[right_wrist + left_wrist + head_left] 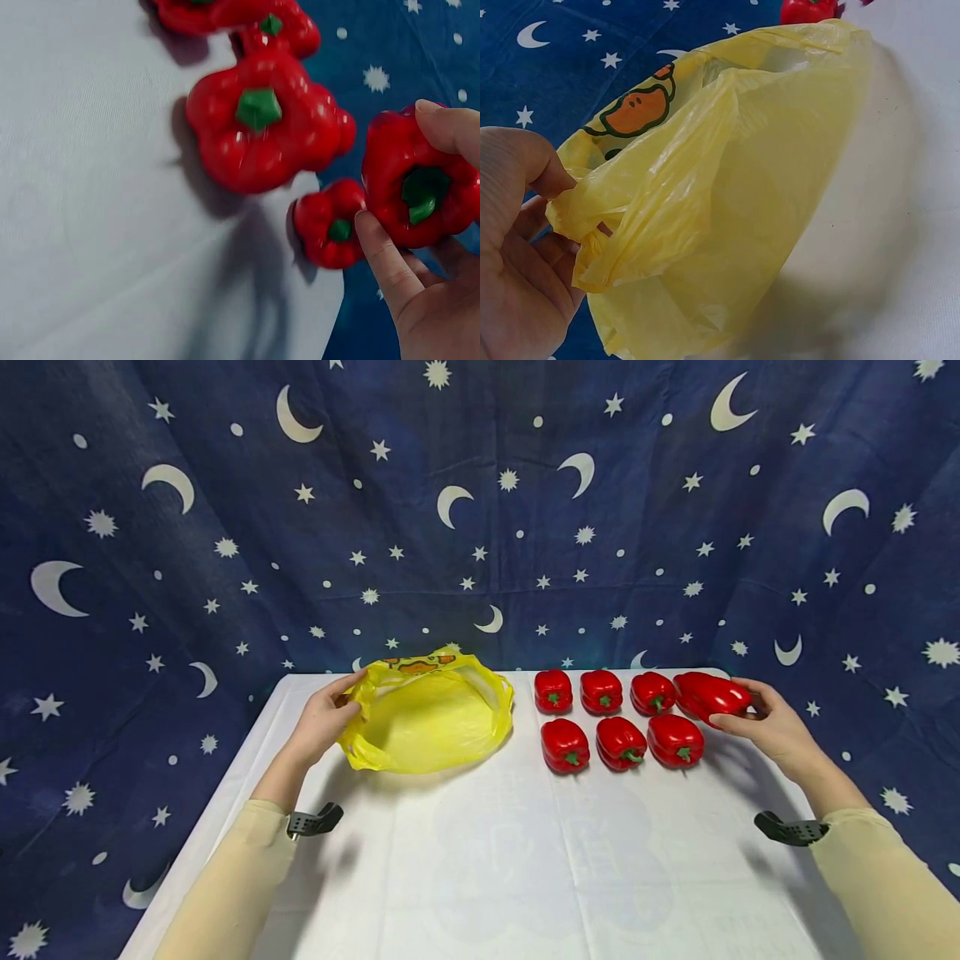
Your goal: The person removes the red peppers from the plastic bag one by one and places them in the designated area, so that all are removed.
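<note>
My left hand [324,720] pinches the rim of a yellow plastic bag [431,731], its mouth spread wide, at the table's left side. In the left wrist view, thumb and fingers grip a bunched edge of the bag [780,150], beside an orange cartoon print. On the right, my right hand [774,727] holds a glossy red bell pepper [723,698] above the table's back right part. The right wrist view shows this bell pepper [386,169] between thumb and fingers, its green stem facing the camera. Behind it, a smaller-looking bell pepper [322,229] sits near the table edge.
Several red bell peppers stand in two rows right of the bag, including a front one [565,746] and a back one [552,692]. A white cloth covers the table [480,877]. A dark blue star-and-moon curtain [480,510] hangs behind.
</note>
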